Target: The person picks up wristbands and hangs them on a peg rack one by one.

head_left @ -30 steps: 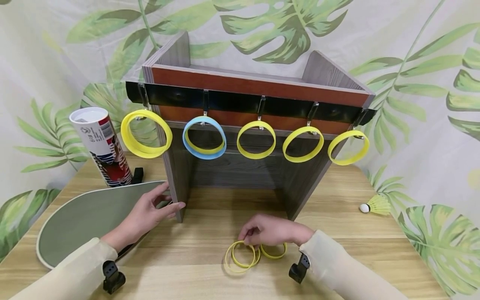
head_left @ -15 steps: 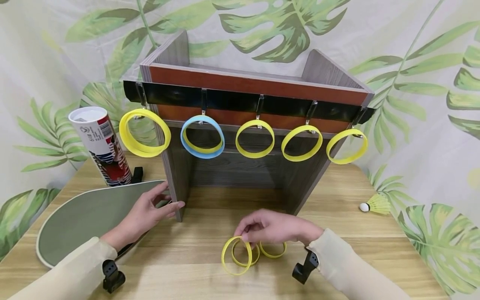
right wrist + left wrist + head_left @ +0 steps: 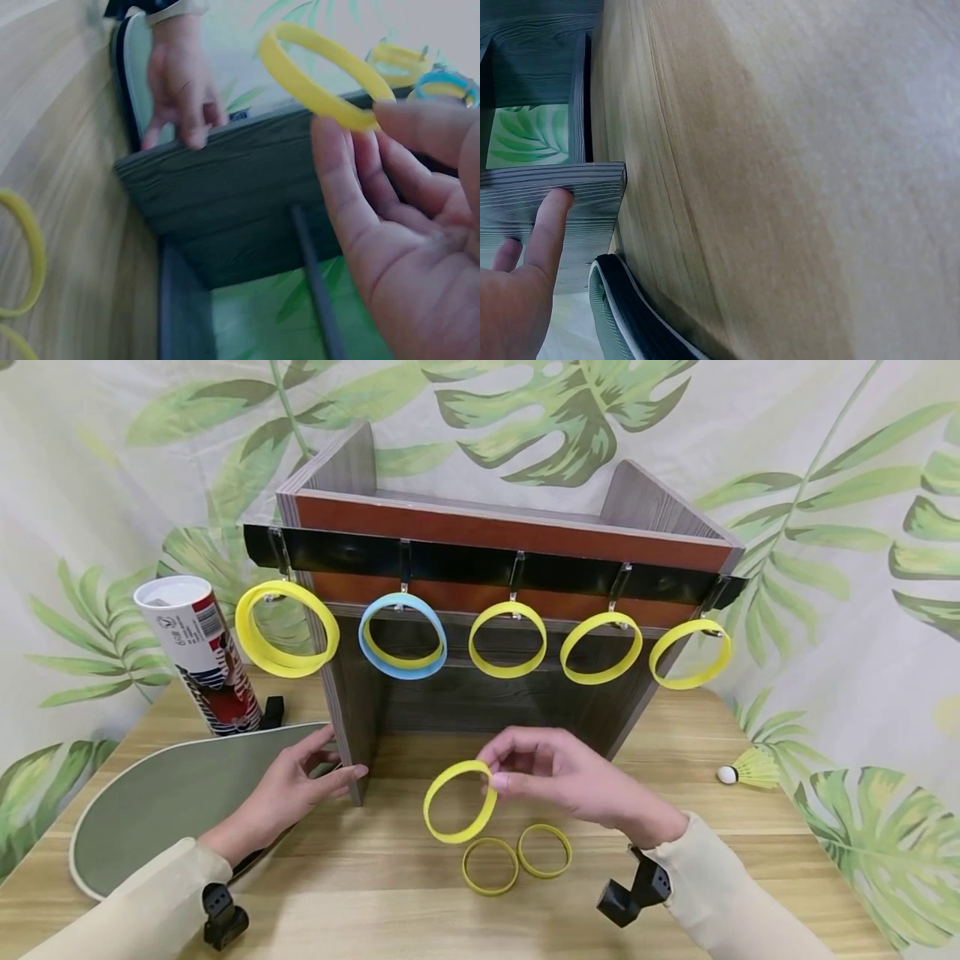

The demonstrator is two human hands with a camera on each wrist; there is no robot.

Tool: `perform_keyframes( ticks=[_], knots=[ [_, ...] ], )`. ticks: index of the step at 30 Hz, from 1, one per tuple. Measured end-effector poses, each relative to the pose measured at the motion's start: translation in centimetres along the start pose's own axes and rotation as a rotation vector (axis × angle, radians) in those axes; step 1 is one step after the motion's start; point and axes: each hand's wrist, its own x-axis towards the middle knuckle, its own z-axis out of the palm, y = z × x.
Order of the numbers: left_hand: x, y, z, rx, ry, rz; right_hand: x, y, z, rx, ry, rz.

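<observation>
My right hand (image 3: 573, 777) pinches a yellow wristband (image 3: 431, 810) between thumb and fingertips, raised above the table in front of the cabinet's opening. Two more yellow wristbands, a left one (image 3: 467, 878) and a right one (image 3: 567, 857), lie flat on the wood below it. My left hand (image 3: 288, 789) rests against the outside of the grey wooden cabinet's left side panel (image 3: 352, 727), its thumb straight near the front edge. Wristbands hang from hooks on the cabinet's black strip (image 3: 465, 558): yellow ones, plus a blue one (image 3: 412, 673) with yellow behind it.
A grey-green, pale-edged flat object (image 3: 172, 802) lies under my left forearm. Behind it stands a printed tube (image 3: 198, 652) beside a small black object (image 3: 273, 711). A yellow shuttlecock (image 3: 753, 770) lies on the wooden table (image 3: 675, 760) at right. A leaf-patterned cloth (image 3: 810, 552) hangs behind.
My right hand has lifted one yellow wristband off the table, rising toward the cabinet and tilting the band. The other two loose bands stayed down. My left hand has stayed at the panel.
</observation>
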Motion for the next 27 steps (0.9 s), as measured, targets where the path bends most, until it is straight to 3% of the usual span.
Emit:
perform_keyframes(
  ticks=[11, 18, 21, 27],
  knots=[
    [0.0, 0.0, -0.2, -0.032, -0.012, -0.007, -0.5, -2.9, 0.4, 0.187, 0.263, -0.088],
    [0.0, -0.1, -0.1, -0.056, -0.02, 0.006, -0.4, -4.1, 1.0, 0.242, 0.429, -0.296],
    [0.1, -0.1, -0.1, -0.055, -0.022, 0.003, -0.3, -4.6, 1.3, 0.274, 0.504, -0.348],
    [0.0, -0.3, -0.2, -0.052, -0.019, -0.013, 0.3, -5.2, 1.8, 0.292, 0.635, -0.349]
  ],
)
